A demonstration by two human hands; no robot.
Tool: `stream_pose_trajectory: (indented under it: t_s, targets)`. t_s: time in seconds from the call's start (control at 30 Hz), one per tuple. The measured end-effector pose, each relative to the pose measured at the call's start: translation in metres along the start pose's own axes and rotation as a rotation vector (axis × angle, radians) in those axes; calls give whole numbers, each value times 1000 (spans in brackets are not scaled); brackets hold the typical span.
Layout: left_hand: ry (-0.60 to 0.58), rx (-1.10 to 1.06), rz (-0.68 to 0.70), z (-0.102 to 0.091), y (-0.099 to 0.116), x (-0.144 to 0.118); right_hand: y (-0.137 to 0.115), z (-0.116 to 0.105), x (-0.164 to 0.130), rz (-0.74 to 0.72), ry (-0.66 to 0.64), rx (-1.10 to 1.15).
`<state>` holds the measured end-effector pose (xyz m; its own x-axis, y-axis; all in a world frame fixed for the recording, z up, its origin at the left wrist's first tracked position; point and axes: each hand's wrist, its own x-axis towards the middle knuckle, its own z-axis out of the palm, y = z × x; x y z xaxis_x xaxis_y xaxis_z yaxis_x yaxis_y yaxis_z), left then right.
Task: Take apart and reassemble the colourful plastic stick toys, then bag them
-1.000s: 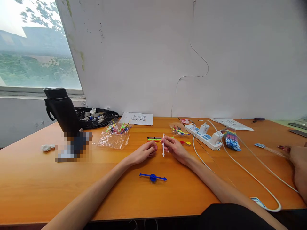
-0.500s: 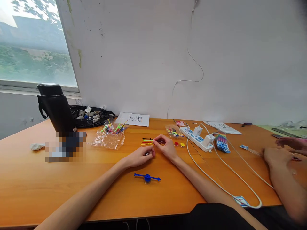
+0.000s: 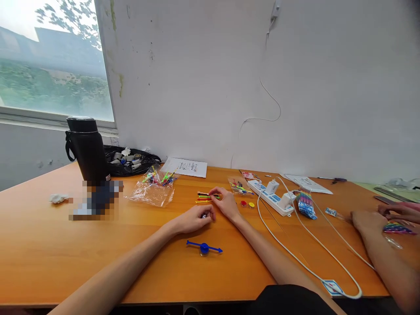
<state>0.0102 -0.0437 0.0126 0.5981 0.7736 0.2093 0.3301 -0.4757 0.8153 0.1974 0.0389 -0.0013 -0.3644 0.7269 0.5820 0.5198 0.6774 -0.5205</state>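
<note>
My left hand (image 3: pixel 197 218) rests on the table, fingers curled round a small, partly hidden whitish thing (image 3: pixel 204 215). My right hand (image 3: pixel 227 204) pinches a thin white plastic arrow (image 3: pixel 202 193) at the far side of a row of coloured arrows (image 3: pixel 204 201); black, green, red and yellow ones lie side by side there. In front of both hands stands a blue arrow spinner (image 3: pixel 204 248) on a small clear round base. A red disc (image 3: pixel 243 203) and a yellow disc (image 3: pixel 251 205) lie right of my right hand.
Clear bags of coloured parts (image 3: pixel 157 188) (image 3: pixel 239 185) lie behind. A white power strip (image 3: pixel 272 199) with looping cables (image 3: pixel 305 262) is to the right. At left stand a black flask (image 3: pixel 87 151) and a black bag (image 3: pixel 131 164). Another person's hands (image 3: pixel 370 223) work far right.
My right hand has brought the white arrow down to the far side of the row. The view has turned slightly left; the blue spinner stays put.
</note>
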Motion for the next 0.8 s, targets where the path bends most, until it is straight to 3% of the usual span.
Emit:
stream_pose_trajectory:
  t_s: [0.13,0.3,0.43,0.53,0.67,0.8]
  targets:
    - [72,-134,-26,0,-4,2,3,-1,-1,14,-24,-2]
    - [163,-455,-57,-4,-16,10,-3,-2,-1,26,-8,1]
    - [273,-771,-150,-8,-24,18,-25,-5,-7,-81,29,28]
    - [353,-915,-197,-9,-25,19,-45,-4,-14,-187,-49,38]
    - [442,-868,-199,-5,-27,17,-58,-1,-20,-268,-138,-44]
    - [436,-686,-173,-2,-29,15,-59,-2,-20,-284,-149,-142]
